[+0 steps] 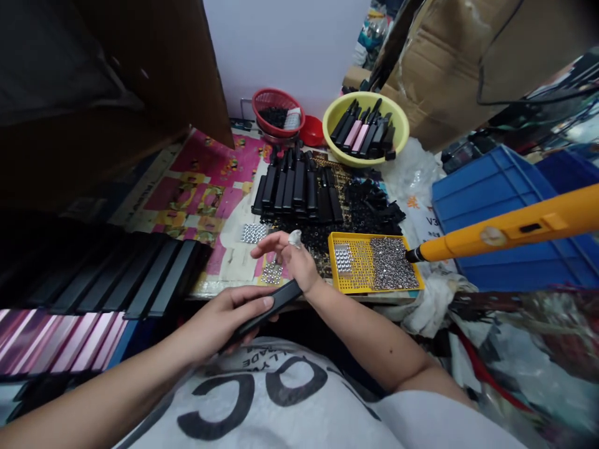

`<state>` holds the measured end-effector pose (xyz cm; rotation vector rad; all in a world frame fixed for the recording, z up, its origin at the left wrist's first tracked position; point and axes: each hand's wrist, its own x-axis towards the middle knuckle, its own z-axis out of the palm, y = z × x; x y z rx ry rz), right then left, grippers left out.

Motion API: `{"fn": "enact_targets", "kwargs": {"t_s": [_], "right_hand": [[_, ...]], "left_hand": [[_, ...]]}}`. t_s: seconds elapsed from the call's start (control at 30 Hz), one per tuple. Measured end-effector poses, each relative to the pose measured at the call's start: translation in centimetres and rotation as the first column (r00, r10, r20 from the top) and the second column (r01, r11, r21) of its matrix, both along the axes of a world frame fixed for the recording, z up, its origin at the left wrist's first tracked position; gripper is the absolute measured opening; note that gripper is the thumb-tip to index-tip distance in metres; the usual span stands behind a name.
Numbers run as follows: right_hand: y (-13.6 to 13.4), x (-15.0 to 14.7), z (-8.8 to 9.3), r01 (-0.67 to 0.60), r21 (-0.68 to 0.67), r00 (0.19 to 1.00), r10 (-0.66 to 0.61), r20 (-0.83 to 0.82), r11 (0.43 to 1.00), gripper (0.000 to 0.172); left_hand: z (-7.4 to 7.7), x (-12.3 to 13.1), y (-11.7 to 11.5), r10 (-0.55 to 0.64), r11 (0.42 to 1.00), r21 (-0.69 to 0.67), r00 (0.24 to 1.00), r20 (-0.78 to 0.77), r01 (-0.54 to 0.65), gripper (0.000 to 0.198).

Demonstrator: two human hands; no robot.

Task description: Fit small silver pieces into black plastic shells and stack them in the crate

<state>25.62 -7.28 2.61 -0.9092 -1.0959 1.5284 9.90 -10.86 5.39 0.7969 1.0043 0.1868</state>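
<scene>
The black bar (287, 295) is positioned left of the yellow tray (346, 289), on its near side. The left hand (230, 317) is clamped around the bar. The right hand (300, 265) is at the bar's far end, fingers apart and loosely curled; contact cannot be determined. Similar black pieces (291, 187) lie on the bench (234, 269), beyond and left of the tray. The yellow bowl (358, 161) stands behind it.

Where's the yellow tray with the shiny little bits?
In the head view, the yellow tray is right of centre, below the yellow bowl and between the right hand and the orange tool.
</scene>
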Motion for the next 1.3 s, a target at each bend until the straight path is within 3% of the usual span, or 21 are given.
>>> {"fn": "enact_targets", "kwargs": {"t_s": [0.1,0.17,0.23,0.27,0.33,0.4,0.43,0.47,0.53,0.57,0.6,0.7,0.77,0.8,0.9,1.0,1.1,1.2,1.3], "right_hand": [[0.3,0.0,-0.4,0.042,0.023,0.996,-0.044,0.079,0.999,0.054],[0.2,-0.1,-0.2,0.12,0.079,0.978,-0.131,0.16,0.99,0.053],[-0.1,0.0,-0.3,0.192,0.127,0.955,-0.215,0.205,0.973,0.048],[-0.3,0.2,-0.6,0.208,0.128,0.947,-0.232,0.224,0.97,0.043],[-0.6,0.6,-1.8,0.247,0.069,0.938,-0.256,0.233,0.967,0.037],[-1.0,1.0,-3.1,0.289,-0.032,0.937,-0.276,0.213,0.957,0.033],[-1.3,1.2,-3.6,0.3,-0.071,0.938,-0.281,0.204,0.951,0.031],[-1.6,1.3,-3.9,0.302,-0.089,0.939,-0.279,0.202,0.949,0.03],[-2.1,1.5,-4.2,0.278,-0.076,0.94,-0.255,0.225,0.958,0.029],[-2.3,1.5,-4.4,0.261,-0.065,0.94,-0.238,0.245,0.963,0.029],[-2.4,1.5,-4.5,0.248,-0.06,0.938,-0.224,0.265,0.967,0.028],[-2.7,1.6,-4.8,0.233,-0.071,0.928,-0.2,0.315,0.97,0.025],[-2.9,1.7,-4.8,0.223,-0.042,0.913,-0.193,0.36,0.974,0.021],[-3.0,1.7,-4.7,0.213,-0.012,0.902,-0.192,0.386,0.977,0.019],[-3.5,2.4,-4.2,0.191,0.074,0.858,-0.203,0.473,0.979,0.016],[-3.7,3.4,-3.6,0.179,0.116,0.784,-0.213,0.583,0.977,0.017],[-3.4,3.9,-3.6,0.076,0.167,0.669,-0.174,0.723,0.983,0.023],[-2.6,3.3,-4.0,-0.096,0.202,0.501,-0.128,0.856,0.975,0.034],[-1.3,2.0,-4.3,-0.222,0.196,0.339,-0.113,0.934,0.955,0.04]], "left_hand": [[-0.1,0.0,0.3,-0.045,0.998,0.053,0.999,0.018,0.044,0.042],[0.2,-0.9,0.7,-0.089,0.979,0.182,0.996,-0.016,0.091,0.036],[0.6,-3.0,1.5,-0.071,0.887,0.437,0.981,-0.183,0.146,0.033],[0.8,-4.7,2.1,0.004,0.799,0.572,0.95,-0.312,0.184,0.032],[0.9,-9.0,3.4,0.28,0.578,0.753,0.791,-0.544,0.313,0.034],[0.8,-13.9,4.6,0.549,0.433,0.766,0.534,-0.643,0.476,0.037],[0.6,-16.1,5.1,0.619,0.408,0.726,0.417,-0.666,0.554,0.037],[0.4,-17.7,5.7,0.651,0.418,0.678,0.321,-0.687,0.604,0.038],[0.1,-19.0,7.1,0.675,0.46,0.632,0.218,-0.705,0.623,0.043],[0.0,-18.5,8.0,0.681,0.462,0.65,0.228,-0.696,0.603,0.047],[0.0,-17.1,8.9,0.682,0.445,0.692,0.285,-0.674,0.569,0.05],[0.4,-9.7,11.8,0.542,0.387,0.829,0.628,-0.558,0.403,0.051],[0.0,-3.9,14.1,0.35,0.446,0.823,0.778,-0.522,0.352,0.05],[-0.4,-1.3,15.3,0.291,0.487,0.797,0.795,-0.533,0.357,0.047],[-2.5,4.0,18.9,0.283,0.562,0.754,0.777,-0.562,0.34,0.043],[-4.5,5.7,21.5,0.305,0.635,0.726,0.777,-0.551,0.265,0.039],[-4.8,5.5,22.0,0.32,0.686,0.712,0.816,-0.482,0.151,0.033],[-3.0,4.4,19.9,0.347,0.69,0.724,0.867,-0.359,0.023,0.037],[-0.4,2.4,15.2,0.36,0.659,0.738,0.922,-0.144,-0.142,0.036]]}}
